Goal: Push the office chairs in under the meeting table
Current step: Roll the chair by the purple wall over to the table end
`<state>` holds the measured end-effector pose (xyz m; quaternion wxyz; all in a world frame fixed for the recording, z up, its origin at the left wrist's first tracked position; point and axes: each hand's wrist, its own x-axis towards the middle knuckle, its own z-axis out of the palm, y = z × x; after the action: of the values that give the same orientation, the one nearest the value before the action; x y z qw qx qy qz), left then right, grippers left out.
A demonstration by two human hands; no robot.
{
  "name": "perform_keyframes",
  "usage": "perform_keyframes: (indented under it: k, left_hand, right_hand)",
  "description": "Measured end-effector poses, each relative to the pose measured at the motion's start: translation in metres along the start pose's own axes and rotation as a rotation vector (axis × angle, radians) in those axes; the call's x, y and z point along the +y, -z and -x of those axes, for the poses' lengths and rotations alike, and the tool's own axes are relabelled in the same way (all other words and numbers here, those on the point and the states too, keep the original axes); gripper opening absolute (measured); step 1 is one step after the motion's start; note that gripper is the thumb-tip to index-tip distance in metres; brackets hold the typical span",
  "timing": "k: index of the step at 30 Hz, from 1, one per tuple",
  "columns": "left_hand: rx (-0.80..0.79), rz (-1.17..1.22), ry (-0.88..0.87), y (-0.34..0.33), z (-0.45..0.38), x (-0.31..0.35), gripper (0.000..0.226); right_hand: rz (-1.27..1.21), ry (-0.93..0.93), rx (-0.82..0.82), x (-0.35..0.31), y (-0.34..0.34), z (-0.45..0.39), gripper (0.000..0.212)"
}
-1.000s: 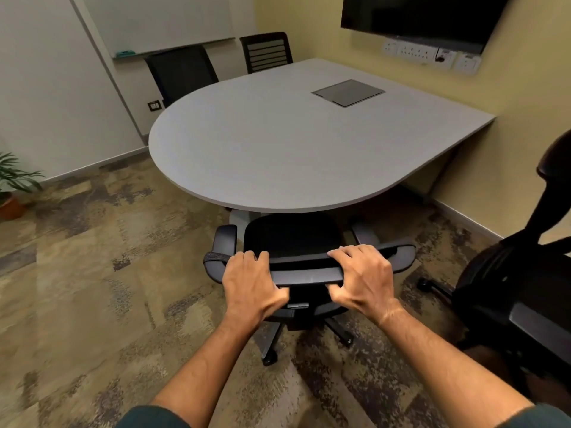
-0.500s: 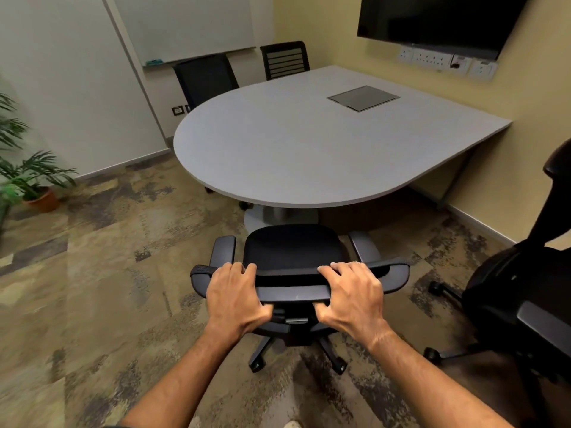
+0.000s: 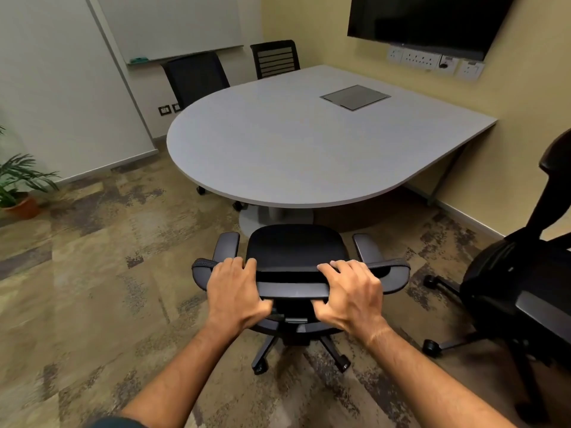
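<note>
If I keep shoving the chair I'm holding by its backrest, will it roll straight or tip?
The chair probably rolls easily: castors on a star base, though carpet may drag. Both hands, left hand and right hand, grip high on the backrest, so a snagged castor could tip it forward. It may also swivel.

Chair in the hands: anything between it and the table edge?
Nothing on the floor between the chair and the table edge. Under the top, the table's pale pedestal base sits straight ahead, just left of the seat's path, and may limit how far in it goes. Both hands grip the backrest.
</note>
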<state>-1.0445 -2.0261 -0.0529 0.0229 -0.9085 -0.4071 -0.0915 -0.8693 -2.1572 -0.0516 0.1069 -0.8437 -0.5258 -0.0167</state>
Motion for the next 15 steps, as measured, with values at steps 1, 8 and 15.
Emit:
perform_keyframes:
  k: [1,8,15]
  left_hand:
    - [-0.008,0.003,-0.002,-0.001,-0.002,-0.002,0.044]
    - [0.004,0.026,-0.027,-0.009,-0.01,-0.011,0.045]
    - [0.013,0.02,-0.03,-0.01,-0.019,-0.027,0.047]
  right_hand:
    - [0.004,-0.002,-0.004,-0.001,0.0,-0.002,0.056]
    - [0.03,-0.053,-0.035,-0.006,0.001,-0.015,0.063]
    - [0.028,-0.036,-0.03,-0.017,-0.005,-0.029,0.062]
